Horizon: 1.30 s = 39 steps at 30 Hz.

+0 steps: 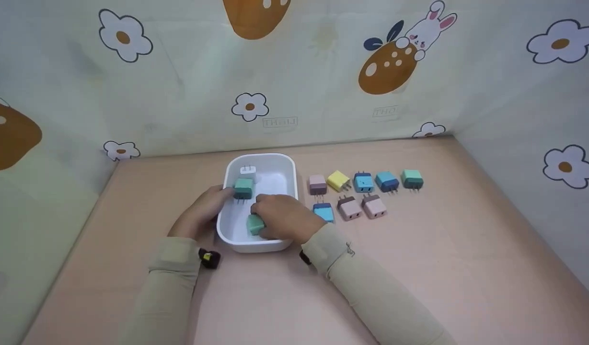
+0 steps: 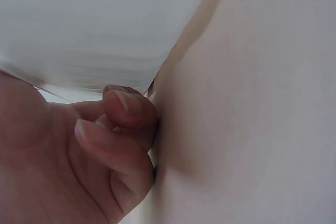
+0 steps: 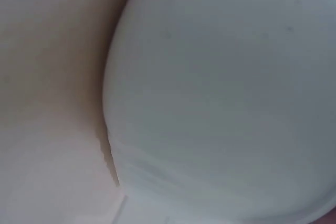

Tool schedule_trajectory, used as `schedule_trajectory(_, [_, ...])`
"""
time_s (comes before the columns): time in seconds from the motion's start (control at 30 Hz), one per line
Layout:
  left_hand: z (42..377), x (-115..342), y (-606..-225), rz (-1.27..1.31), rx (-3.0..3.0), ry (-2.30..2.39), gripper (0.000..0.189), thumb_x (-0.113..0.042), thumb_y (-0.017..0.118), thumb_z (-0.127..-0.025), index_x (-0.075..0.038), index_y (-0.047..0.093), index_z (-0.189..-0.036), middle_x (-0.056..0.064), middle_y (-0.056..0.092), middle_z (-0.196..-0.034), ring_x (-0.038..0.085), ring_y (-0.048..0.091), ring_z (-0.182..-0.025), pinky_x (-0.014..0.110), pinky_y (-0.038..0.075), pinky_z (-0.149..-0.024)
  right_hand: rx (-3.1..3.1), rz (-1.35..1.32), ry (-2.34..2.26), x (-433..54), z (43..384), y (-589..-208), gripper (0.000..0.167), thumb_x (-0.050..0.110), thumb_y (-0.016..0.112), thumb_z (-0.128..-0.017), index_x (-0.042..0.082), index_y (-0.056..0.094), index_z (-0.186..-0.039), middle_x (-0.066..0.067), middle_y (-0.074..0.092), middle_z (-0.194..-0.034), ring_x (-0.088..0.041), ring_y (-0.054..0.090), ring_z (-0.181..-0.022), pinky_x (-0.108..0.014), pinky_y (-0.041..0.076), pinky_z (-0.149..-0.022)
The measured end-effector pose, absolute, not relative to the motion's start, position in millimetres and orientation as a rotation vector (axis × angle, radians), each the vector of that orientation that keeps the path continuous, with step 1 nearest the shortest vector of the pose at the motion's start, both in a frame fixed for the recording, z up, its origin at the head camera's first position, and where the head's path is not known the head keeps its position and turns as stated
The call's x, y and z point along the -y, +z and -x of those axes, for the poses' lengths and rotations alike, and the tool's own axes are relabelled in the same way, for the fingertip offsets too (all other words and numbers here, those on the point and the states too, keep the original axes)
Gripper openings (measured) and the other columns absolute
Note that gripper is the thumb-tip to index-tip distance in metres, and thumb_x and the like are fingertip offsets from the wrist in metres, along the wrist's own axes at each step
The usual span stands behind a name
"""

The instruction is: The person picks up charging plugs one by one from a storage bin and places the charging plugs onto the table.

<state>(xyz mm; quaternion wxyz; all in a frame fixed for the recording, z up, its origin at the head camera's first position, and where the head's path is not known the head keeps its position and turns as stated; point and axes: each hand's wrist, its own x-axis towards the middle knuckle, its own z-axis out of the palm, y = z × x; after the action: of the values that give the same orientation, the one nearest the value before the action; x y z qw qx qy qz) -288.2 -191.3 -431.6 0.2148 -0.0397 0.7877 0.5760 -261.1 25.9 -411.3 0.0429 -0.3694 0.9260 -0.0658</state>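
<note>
A white plastic tub stands upright on the table. My left hand holds its left side, thumb at the rim; in the left wrist view, curled fingers lie low against the outer wall. My right hand reaches over the tub's near right side and pinches a green plug charger inside it. Part of that charger is hidden by the fingers. A second green charger and a white charger lie farther back in the tub. The right wrist view is filled mostly by the tub's outer wall.
Right of the tub, two rows of two-pin chargers lie on the table: pink, yellow, blue and green ones. One blue charger is close to my right wrist. A printed cloth wall rises behind the table.
</note>
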Motion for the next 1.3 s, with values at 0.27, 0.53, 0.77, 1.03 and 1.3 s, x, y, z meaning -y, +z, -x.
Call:
schedule_trajectory(0.27, [290,190,-429,0.068,-2.198,1.589,0.057,-0.035,0.033,-0.112,-0.006,0.041,-0.159,0.015,0.062,-0.144,0.022,0.067,-0.121,0.035,0.059,-0.098,-2.858,1.16,-0.425,-36,255,-380,0.044,0.022,0.087,-0.09,0.012,0.073,-0.131,0.0,0.07,-0.122,-0.012,0.064,-0.101,-0.03,0.056,-0.099])
schedule_trajectory(0.53, [289,190,-428,0.075,-2.227,1.56,0.057,-0.038,0.034,-0.112,-0.007,0.04,-0.159,0.015,0.063,-0.142,0.024,0.068,-0.119,0.036,0.06,-0.096,-2.924,1.075,-0.645,-63,244,-330,0.048,0.024,0.087,-0.092,0.012,0.07,-0.134,0.001,0.065,-0.125,-0.012,0.062,-0.105,-0.028,0.057,-0.097])
schedule_trajectory(0.77, [288,186,-433,0.09,-2.189,1.585,0.059,-0.036,0.034,-0.11,-0.007,0.035,-0.162,0.016,0.061,-0.143,0.028,0.067,-0.12,0.04,0.059,-0.098,-3.014,0.934,-0.826,-100,237,-302,0.049,0.024,0.087,-0.091,0.014,0.069,-0.135,0.004,0.067,-0.122,-0.013,0.063,-0.101,-0.025,0.058,-0.09])
schedule_trajectory(1.03, [287,189,-436,0.093,-2.182,1.603,0.061,-0.036,0.035,-0.111,-0.008,0.032,-0.165,0.017,0.059,-0.145,0.03,0.064,-0.124,0.042,0.057,-0.103,-3.054,0.787,-0.765,-148,240,-297,0.054,0.022,0.086,-0.091,0.016,0.067,-0.141,0.002,0.068,-0.121,-0.018,0.065,-0.1,-0.031,0.061,-0.088])
schedule_trajectory(1.3, [286,191,-433,0.092,-2.167,1.613,0.06,-0.039,0.036,-0.111,-0.01,0.031,-0.164,0.017,0.06,-0.141,0.03,0.067,-0.119,0.042,0.06,-0.096,-3.119,0.665,-0.553,-205,247,-312,0.056,0.022,0.084,-0.093,0.018,0.065,-0.146,-0.008,0.067,-0.132,-0.027,0.067,-0.111,-0.047,0.061,-0.096])
